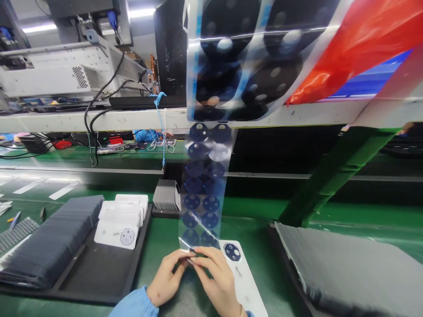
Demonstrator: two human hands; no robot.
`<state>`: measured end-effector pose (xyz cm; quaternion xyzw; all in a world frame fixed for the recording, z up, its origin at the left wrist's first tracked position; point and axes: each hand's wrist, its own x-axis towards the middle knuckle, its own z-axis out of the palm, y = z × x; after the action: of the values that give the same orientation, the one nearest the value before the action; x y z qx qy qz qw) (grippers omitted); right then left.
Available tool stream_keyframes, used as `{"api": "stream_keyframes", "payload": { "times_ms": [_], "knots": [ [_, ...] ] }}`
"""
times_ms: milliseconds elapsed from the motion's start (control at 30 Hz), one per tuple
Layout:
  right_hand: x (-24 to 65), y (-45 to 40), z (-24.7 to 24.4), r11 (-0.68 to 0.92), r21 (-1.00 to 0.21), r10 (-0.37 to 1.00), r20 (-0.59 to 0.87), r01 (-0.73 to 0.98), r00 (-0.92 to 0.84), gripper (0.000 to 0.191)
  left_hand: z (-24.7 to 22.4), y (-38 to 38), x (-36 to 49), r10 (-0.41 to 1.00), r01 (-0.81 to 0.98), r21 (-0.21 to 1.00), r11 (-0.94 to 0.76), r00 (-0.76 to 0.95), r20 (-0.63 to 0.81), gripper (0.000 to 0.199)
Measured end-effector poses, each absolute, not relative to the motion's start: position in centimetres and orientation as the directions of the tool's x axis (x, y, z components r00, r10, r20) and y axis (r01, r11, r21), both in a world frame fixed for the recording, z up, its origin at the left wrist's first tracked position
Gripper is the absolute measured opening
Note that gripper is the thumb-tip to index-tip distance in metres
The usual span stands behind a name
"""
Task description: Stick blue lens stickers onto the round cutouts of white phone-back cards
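Observation:
A clear film strip (202, 189) with two columns of dark round camera-lens stickers hangs from the shelf above. Both hands meet at its lower end. My left hand (170, 274) pinches the strip's bottom edge between thumb and fingers. Beside it, my right hand (216, 278) is closed at the same edge, fingertips touching those of the left; whether a loose sticker is between them is hidden. A white phone back panel (246, 281) with a dark round camera area lies on the green bench, next to my right hand and partly behind it.
At left, a black tray (102, 277) holds a long stack of dark sheets (56, 242) and several white panels (115, 222). Another stack of grey sheets (357, 268) fills a right-hand tray. A small upright stack (166, 195) stands behind the strip. Overhead runs a white shelf edge (139, 119).

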<state>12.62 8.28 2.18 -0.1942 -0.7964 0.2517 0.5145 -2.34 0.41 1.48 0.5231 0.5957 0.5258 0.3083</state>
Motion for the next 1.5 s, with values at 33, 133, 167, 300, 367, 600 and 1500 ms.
{"api": "stream_keyframes", "payload": {
  "times_ms": [33, 133, 167, 300, 367, 600, 1500],
  "knots": [
    [12.6, 8.2, 2.2, 0.808, -0.587, 0.549, 0.721, 0.048, -0.422, 0.016, 1.5, 0.4, -2.4, 0.947, 0.287, 0.954, -0.089, -0.272, 0.171, 0.024],
    [12.5, 8.0, 2.4, 0.776, -0.631, 0.527, 0.649, -0.001, -0.549, 0.014, 1.5, 0.6, -2.8, 0.936, 0.212, 0.974, -0.074, -0.322, 0.141, 0.033],
    [12.4, 8.0, 2.5, 0.737, -0.675, 0.539, 0.606, -0.021, -0.585, 0.012, 1.5, 0.6, -3.0, 0.933, 0.186, 0.980, -0.070, -0.336, 0.130, 0.038],
    [12.2, 7.9, 2.8, 0.452, -0.890, 0.656, 0.378, -0.062, -0.653, 0.011, 1.9, 0.6, -3.7, 0.964, 0.133, 0.990, -0.049, -0.253, 0.082, 0.062],
    [12.3, 8.1, 2.8, 0.277, -0.958, 0.701, 0.254, -0.074, -0.667, 0.014, 2.7, 0.2, -4.3, 0.978, 0.160, 0.986, -0.042, -0.195, 0.073, 0.072],
    [12.1, 9.0, 1.7, -0.119, -0.988, 0.683, -0.010, -0.098, -0.730, 0.039, 5.6, -2.1, -10.8, 0.899, 0.481, 0.876, -0.047, -0.361, 0.246, 0.061],
    [11.7, 8.1, 1.1, -0.400, -0.908, 0.747, -0.244, -0.126, -0.618, 0.041, 3.9, -6.1, -19.0, 0.722, 0.811, 0.394, 0.431, -0.572, 0.388, 0.015]
  ]
}}
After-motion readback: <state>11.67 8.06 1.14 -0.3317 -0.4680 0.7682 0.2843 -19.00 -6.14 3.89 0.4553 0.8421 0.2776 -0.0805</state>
